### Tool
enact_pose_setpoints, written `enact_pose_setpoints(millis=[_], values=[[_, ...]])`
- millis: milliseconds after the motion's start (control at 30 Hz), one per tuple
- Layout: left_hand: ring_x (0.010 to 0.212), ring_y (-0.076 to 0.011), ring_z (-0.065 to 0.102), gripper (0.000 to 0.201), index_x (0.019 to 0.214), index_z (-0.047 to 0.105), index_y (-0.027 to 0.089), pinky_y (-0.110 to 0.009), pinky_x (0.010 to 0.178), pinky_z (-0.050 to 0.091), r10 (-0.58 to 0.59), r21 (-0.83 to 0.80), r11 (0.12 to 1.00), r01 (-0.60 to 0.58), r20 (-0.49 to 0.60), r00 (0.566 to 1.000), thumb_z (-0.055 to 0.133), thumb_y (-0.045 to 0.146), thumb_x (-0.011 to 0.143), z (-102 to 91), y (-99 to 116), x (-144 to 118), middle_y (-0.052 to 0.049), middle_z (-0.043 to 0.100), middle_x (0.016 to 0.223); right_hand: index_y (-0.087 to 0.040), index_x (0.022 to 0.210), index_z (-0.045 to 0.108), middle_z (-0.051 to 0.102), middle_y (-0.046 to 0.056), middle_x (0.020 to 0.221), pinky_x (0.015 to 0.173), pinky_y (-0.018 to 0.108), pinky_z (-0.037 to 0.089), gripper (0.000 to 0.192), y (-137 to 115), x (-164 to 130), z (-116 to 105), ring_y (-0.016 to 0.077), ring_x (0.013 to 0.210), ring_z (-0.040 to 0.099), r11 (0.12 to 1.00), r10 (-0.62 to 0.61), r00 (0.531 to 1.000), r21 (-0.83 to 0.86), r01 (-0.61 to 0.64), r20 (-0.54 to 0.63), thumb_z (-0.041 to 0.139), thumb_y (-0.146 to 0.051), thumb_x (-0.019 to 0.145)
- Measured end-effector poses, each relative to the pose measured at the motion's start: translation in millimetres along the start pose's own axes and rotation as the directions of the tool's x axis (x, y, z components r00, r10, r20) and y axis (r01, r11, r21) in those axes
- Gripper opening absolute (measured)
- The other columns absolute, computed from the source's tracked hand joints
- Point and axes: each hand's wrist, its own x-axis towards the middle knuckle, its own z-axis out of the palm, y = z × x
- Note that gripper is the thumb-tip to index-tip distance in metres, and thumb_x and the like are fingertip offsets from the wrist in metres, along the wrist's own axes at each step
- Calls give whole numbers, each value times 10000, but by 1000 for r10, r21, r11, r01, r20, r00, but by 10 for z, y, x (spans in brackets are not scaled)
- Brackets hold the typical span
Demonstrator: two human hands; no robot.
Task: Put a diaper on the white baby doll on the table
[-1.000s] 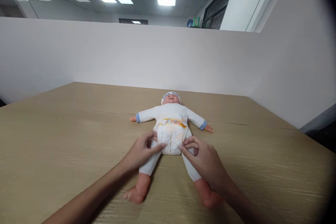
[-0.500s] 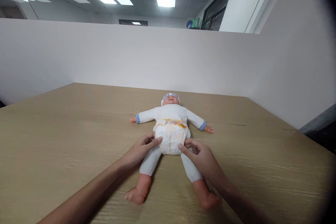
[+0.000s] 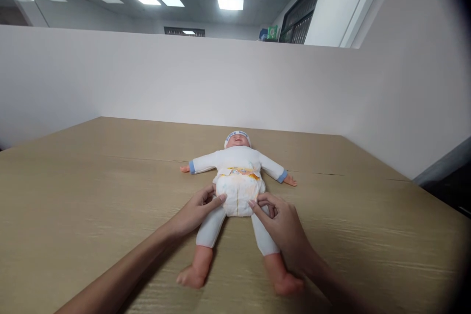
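Observation:
A baby doll in a white suit and cap lies face up on the wooden table, arms spread and bare feet toward me. It wears a white diaper with a coloured waistband. My left hand pinches the diaper's left leg edge at the doll's hip. On the other side, my right hand pinches the right leg edge, with its fingers curled by the doll's thigh.
White partition walls close the table at the back and right. The table's right edge drops off to a dark floor.
Both hands stay on the diaper's leg edges with small finger shifts. The view has drifted slightly, so the doll sits a little further left and lower.

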Motion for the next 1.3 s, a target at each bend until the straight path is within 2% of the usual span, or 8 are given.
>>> enact_pose_setpoints(millis=[400, 500, 667, 733, 800, 933, 1133, 1300], values=[[952, -229, 707, 508, 1043, 702, 159, -338, 848, 556, 67, 50, 997, -60, -144, 987, 782, 638, 892, -8, -153, 45, -68, 772, 1018, -230, 904, 828, 714, 49, 820, 745, 336, 515, 281, -13, -35, 56, 216, 764, 616, 987, -152, 969, -78, 139, -194, 741, -490, 967], [1018, -250, 733, 542, 1088, 720, 149, -362, 915, 572, 74, 32, 997, -69, -200, 977, 828, 623, 848, 21, -115, -34, -104, 790, 1104, -231, 946, 801, 720, 60, 945, 880, 364, 524, 220, 8, -92, 17, 236, 932, 651, 964, -259, 942, -120, 238, -214, 704, -420, 1005], [1098, -273, 736, 480, 1165, 726, 166, -407, 978, 579, 134, 196, 977, -78, -294, 946, 741, 588, 936, -149, -111, -169, -121, 789, 1194, -227, 1024, 672, 664, 26, 913, 816, 348, 515, 177, 298, -65, -114, 216, 830, 610, 943, -311, 920, -197, 268, -238, 628, -396, 1048], [1095, -272, 714, 399, 1176, 714, 179, -427, 1000, 561, 254, 411, 906, -105, -327, 910, 655, 531, 998, -305, -155, -129, -117, 773, 1223, -226, 1056, 630, 686, 52, 958, 871, 382, 518, 157, 479, 67, -148, 245, 897, 626, 906, -380, 887, -299, 300, -262, 588, -378, 1055], [1145, -294, 670, 354, 1230, 678, 178, -464, 1054, 523, 415, 679, 727, -99, -319, 852, 602, 452, 1019, -465, -213, -1, -131, 742, 1279, -210, 1151, 625, 716, 112, 1109, 965, 438, 503, 189, 645, 283, -154, 292, 1035, 636, 866, -431, 868, -385, 320, -247, 572, -356, 1044], [1383, -378, 519, 532, 1442, 560, 152, -534, 1186, 395, 526, 922, 387, 27, -244, 814, 635, 417, 987, -670, -319, 428, -189, 622, 1492, -154, 1464, 542, 650, 201, 1437, 1084, 493, 441, 495, 872, 814, -84, 366, 1263, 576, 799, -402, 907, -530, 282, -124, 566, -384, 1027], [1320, -394, 556, 583, 1448, 570, 158, -523, 1157, 371, 458, 951, 280, 128, -250, 853, 611, 531, 1002, -739, -429, 927, -195, 684, 1373, -120, 1491, 553, 718, 198, 1327, 1024, 431, 463, 560, 1026, 1139, 14, 348, 1197, 628, 806, -223, 974, -572, 155, -50, 530, -460, 1047], [1209, -418, 610, 518, 1292, 657, 116, -535, 1066, 418, 402, 948, 229, 219, -297, 866, 561, 543, 1015, -624, -345, 960, -220, 736, 1209, -174, 1214, 696, 772, 163, 1144, 851, 353, 459, 351, 792, 1065, 33, 306, 1045, 676, 849, -6, 993, -526, -55, -114, 569, -444, 1029]])
